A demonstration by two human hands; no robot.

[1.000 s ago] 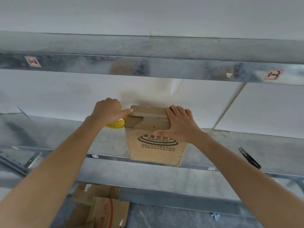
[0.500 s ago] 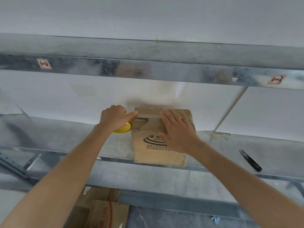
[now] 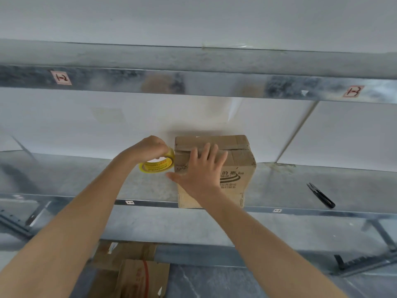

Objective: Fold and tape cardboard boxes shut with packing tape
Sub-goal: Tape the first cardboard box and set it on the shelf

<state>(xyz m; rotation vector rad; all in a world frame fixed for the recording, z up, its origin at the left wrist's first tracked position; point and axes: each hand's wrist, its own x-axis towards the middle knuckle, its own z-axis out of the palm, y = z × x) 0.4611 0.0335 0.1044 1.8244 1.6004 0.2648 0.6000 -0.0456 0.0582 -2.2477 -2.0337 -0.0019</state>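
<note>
A small brown cardboard box [image 3: 240, 166] with black print stands on the metal shelf [image 3: 75, 175], its top flaps folded down. My right hand [image 3: 202, 168] lies flat with spread fingers on the box's front left top edge. My left hand [image 3: 150, 148] grips a yellow roll of packing tape [image 3: 155, 166] right beside the box's upper left corner. A strip of tape seems to run from the roll onto the box top.
Black snips [image 3: 321, 195] lie on the shelf to the right. A second metal shelf [image 3: 193, 82] runs overhead with small labels. Flattened cardboard boxes [image 3: 133, 274] lie on the floor below. A white wall stands close behind the box.
The box has turned so more of its top shows. My right hand slid from the top right toward the left front. The tape roll has tipped down and shows more below my left hand.
</note>
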